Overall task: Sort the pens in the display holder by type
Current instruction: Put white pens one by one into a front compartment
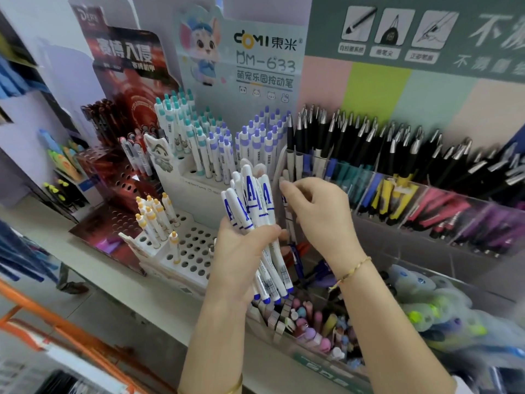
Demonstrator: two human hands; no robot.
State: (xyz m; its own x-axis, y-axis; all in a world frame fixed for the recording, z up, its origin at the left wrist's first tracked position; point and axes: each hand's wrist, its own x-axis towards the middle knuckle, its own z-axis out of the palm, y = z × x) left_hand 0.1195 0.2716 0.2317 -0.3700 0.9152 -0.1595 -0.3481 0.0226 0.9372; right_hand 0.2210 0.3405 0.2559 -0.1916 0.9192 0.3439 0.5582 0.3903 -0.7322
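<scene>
My left hand point(241, 251) grips a bundle of several white pens with blue "A" print point(252, 206), their caps fanned upward and blue tips pointing down. My right hand point(315, 214) is just to the right of the bundle, its fingers curled round one more white and blue pen point(287, 211) standing at the left edge of the clear acrylic display holder point(426, 231). That holder's compartments carry black pens with teal, blue, yellow, pink and purple grips. Behind the bundle stands a white perforated display stand point(196, 245) with teal, purple and yellow capped pens.
A red perforated pen display point(119, 180) stands at the left. Clear bins of pastel erasers and small items point(315, 328) sit below my hands. Plush-topped pens point(437, 305) lie at the lower right. An orange shelf rail point(56, 319) runs along the lower left.
</scene>
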